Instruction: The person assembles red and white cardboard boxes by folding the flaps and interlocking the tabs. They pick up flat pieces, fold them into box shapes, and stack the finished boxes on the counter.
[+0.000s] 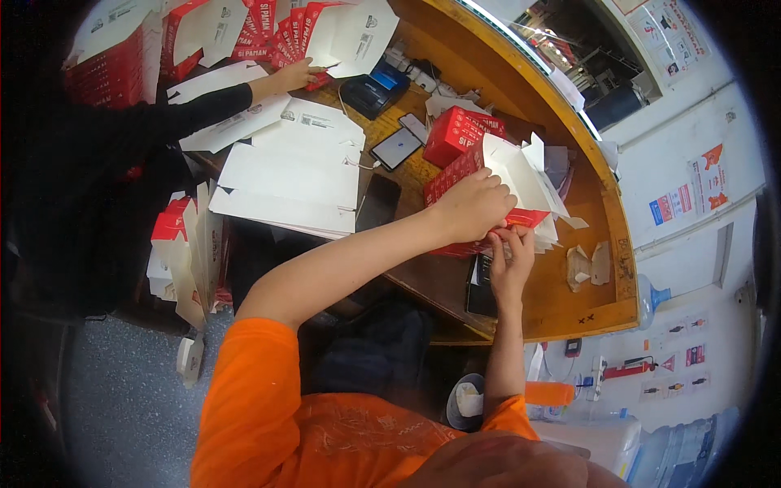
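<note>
Indoors, red boxes [450, 175] crowd a curved yellow counter [543, 307] near white walls [683, 134].

I worked at a curved wooden counter [622, 293] in what appeared to be a takeaway shop, its trade shown by red-and-white cartons [114, 69] massed from ten to twelve o'clock and flat white cartons [297, 167] at ten. A black device with a blue screen [373, 91] sat at twelve; a co-worker's hand [294, 76] reached in at eleven. Posters [709, 175] marked the wall [679, 122] at three, a fire extinguisher [628, 370] and large water bottles [687, 447] the four o'clock side.
</note>
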{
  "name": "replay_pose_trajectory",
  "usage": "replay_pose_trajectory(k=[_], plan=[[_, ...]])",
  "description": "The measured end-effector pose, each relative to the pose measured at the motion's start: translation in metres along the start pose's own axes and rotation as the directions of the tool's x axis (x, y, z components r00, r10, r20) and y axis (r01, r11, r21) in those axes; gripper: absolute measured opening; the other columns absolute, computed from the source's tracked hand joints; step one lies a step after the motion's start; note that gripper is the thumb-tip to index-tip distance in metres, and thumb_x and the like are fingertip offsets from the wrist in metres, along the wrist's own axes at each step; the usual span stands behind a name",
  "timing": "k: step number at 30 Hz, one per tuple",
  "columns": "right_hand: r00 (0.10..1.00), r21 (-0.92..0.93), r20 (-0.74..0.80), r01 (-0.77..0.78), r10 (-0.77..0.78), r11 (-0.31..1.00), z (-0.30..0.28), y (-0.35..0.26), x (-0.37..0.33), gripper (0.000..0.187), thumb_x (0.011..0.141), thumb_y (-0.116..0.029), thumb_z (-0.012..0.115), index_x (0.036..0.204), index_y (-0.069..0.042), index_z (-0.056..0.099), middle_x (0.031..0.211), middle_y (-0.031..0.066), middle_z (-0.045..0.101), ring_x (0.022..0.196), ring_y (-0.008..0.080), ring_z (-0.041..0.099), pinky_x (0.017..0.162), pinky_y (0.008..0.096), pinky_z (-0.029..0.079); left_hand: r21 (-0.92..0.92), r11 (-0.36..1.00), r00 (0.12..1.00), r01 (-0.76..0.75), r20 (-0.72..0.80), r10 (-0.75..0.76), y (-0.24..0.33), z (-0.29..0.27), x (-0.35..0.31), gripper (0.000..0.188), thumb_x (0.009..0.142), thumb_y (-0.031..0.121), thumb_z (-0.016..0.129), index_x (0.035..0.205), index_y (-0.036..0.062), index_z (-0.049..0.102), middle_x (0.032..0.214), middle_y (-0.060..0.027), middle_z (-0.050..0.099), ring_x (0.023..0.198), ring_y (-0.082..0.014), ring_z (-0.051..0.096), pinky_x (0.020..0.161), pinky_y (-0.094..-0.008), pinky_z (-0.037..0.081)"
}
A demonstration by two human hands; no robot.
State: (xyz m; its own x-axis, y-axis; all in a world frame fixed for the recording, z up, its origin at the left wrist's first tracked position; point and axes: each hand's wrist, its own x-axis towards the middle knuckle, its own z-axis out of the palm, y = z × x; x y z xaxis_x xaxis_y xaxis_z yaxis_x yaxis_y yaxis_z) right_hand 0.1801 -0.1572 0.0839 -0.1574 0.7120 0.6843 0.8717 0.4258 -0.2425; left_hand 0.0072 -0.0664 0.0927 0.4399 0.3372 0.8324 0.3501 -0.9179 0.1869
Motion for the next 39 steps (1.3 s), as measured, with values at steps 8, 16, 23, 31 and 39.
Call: replay_pose_trajectory(k=[8,16,23,31,39], plan=[[0.999,-0.050,0.028,-0.041,0.042,0.998,-0.001,0.000,-0.003,0.015,0.089,-0.005,0.072,0.103,-0.002,0.070,0.100,0.0148,0.058,0.095,0.0323,0.059,0.085,0.0397,0.047,0.001,0.999,0.942,0.043,0.332,-0.041,0.014,-0.005,0.011,0.047,0.090,0.024,0.066,0.135,0.0129,0.060,0.089,-0.0122,0.071,0.091,-0.0313,0.068,0.087,-0.0461,0.050],[0.985,-0.328,0.175,0.069,-0.011,0.942,-0.022,0.008,-0.002,0.026,0.092,-0.003,0.066,0.118,-0.005,0.065,0.113,0.0172,0.061,0.104,0.0382,0.058,0.090,0.0503,0.044,-0.023,0.999,0.902,-0.032,0.431,0.039,0.014,0.004,0.019,0.061,0.090,0.026,0.068,0.148,0.0245,0.052,0.099,-0.0137,0.072,0.098,-0.0345,0.068,0.088,-0.0471,0.052],[0.995,-0.183,-0.074,0.052,-0.067,0.982,-0.019,-0.011,-0.018,0.038,0.088,-0.001,0.072,0.123,0.001,0.058,0.122,0.0204,0.060,0.119,0.0379,0.057,0.101,0.0454,0.045,-0.126,0.992,0.998,0.012,0.068,-0.003,0.001,-0.036,-0.034,0.062,0.084,0.025,0.077,0.140,0.0090,0.055,0.140,-0.0227,0.051,0.126,-0.0395,0.053,0.106,-0.0477,0.045],[0.927,0.291,0.328,-0.281,0.180,0.915,0.033,-0.033,-0.125,0.033,0.087,0.005,0.072,0.117,-0.001,0.059,0.115,0.0134,0.056,0.095,0.0212,0.062,0.084,0.0317,0.051,0.680,0.694,0.227,0.236,0.656,-0.720,-0.085,-0.126,-0.168,0.114,0.048,0.033,0.101,0.142,-0.0021,0.046,0.139,-0.0312,0.049,0.128,-0.0457,0.053,0.106,-0.0480,0.048],[0.771,0.517,0.634,-0.481,0.061,0.708,0.074,-0.109,-0.189,0.038,0.087,0.008,0.071,0.122,-0.003,0.062,0.120,0.0141,0.057,0.095,0.0208,0.065,0.080,0.0319,0.055,0.167,0.867,0.241,0.469,0.920,-0.308,-0.170,-0.149,-0.163,0.029,0.079,0.029,0.076,0.092,0.0030,0.074,0.089,-0.0173,0.075,0.081,-0.0314,0.069,0.077,-0.0462,0.054]])
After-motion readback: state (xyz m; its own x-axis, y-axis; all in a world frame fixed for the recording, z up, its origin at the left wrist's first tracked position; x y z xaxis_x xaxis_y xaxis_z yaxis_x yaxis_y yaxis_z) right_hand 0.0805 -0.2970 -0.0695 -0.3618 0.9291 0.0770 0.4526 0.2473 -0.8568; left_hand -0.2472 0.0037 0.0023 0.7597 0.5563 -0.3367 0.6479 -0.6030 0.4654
